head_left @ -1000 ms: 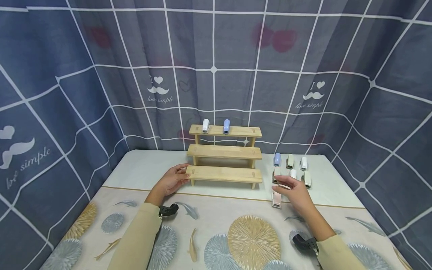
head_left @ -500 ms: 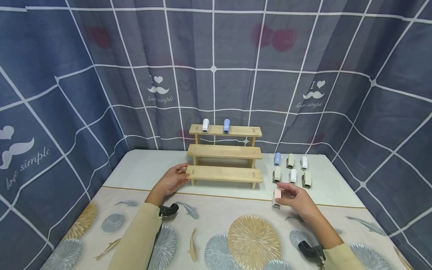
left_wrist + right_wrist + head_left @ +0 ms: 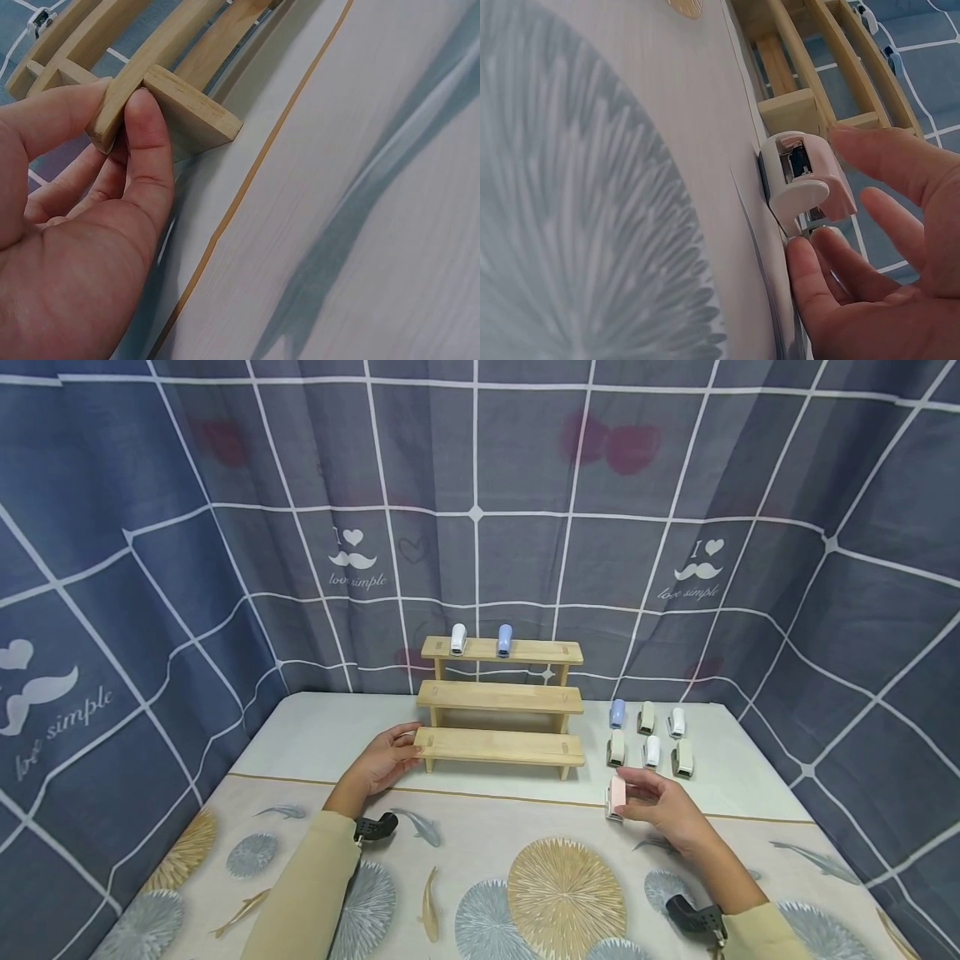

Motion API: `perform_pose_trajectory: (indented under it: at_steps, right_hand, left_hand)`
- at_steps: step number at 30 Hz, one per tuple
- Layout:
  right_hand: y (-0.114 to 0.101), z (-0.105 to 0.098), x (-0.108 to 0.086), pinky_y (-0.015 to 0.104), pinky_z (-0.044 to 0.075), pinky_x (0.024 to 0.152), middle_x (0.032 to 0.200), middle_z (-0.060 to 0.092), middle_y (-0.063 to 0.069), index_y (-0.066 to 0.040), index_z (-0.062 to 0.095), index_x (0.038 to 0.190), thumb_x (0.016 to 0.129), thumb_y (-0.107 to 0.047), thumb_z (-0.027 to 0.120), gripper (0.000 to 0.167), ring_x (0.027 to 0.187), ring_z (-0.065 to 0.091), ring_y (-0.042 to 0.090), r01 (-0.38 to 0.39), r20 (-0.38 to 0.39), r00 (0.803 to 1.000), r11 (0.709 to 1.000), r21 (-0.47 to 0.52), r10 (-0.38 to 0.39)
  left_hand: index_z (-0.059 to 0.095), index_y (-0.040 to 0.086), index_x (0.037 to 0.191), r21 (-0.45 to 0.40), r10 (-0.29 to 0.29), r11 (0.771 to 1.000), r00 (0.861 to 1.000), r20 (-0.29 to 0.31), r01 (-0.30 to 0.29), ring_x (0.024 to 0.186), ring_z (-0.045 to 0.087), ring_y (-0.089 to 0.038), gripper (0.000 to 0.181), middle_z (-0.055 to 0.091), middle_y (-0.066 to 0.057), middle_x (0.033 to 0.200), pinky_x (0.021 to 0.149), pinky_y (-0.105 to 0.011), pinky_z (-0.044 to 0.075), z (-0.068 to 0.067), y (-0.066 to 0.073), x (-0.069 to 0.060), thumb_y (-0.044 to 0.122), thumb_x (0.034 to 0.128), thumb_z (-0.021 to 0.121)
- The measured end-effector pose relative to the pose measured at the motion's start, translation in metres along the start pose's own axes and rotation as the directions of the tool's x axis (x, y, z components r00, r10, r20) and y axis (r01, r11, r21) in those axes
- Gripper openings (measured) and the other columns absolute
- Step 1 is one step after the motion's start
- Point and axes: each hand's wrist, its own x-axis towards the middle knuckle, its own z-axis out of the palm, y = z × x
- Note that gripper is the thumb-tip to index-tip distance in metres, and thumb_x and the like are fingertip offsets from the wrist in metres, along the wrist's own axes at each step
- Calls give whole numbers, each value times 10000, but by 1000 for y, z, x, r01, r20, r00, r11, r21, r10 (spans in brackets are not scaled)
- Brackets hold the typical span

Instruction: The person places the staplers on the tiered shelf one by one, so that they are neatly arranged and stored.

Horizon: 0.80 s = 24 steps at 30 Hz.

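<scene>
My left hand (image 3: pixel 386 760) pinches the left end of the lowest step of a three-tier wooden display stand (image 3: pixel 498 745); the left wrist view shows the thumb and fingertips on the board (image 3: pixel 131 79). To the right of the stand, my right hand (image 3: pixel 667 806) holds a small pink stapler (image 3: pixel 616 795) with thumb and fingers curled about it. Seen in the right wrist view, the stapler (image 3: pixel 806 172) has a pink top and white body, and it is low at the table surface. Whether it touches the table is unclear.
A white stapler (image 3: pixel 457 640) and a blue one (image 3: pixel 505 641) stand on the top step. Behind my right hand are several more: a blue stapler (image 3: pixel 617 714), cream staplers (image 3: pixel 682 758) and white staplers (image 3: pixel 651 752). A dark checked curtain (image 3: pixel 480 560) encloses the table's back and sides.
My right hand has come down and nearer, from above the pink stapler to a grip on it, uncovering the staplers behind. My left hand and the stand stay put.
</scene>
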Motion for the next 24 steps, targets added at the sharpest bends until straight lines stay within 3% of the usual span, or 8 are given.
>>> perform_pose_trajectory:
  at_steps: [21,24]
  right_hand:
    - [1,-1,4,197,582,869,1349,608,274,46,486,1466,823,-90,840,746,1149,640,205,-29,43,999,999,34,28]
    - [-1,0,4,193,579,866,1334,617,273,54,488,1460,825,-96,842,743,1154,641,227,-25,44,999,1000,18,24]
  left_hand:
    - [309,-23,1573,5,8,1000,1000,-12,-8,930,661,-98,675,607,-47,1198,787,-187,592,-1,-3,4,-97,963,587]
    - [307,-20,1575,6,7,1000,1000,-9,-7,925,662,-93,677,604,-42,1195,787,-184,591,-1,-3,3,-96,963,585]
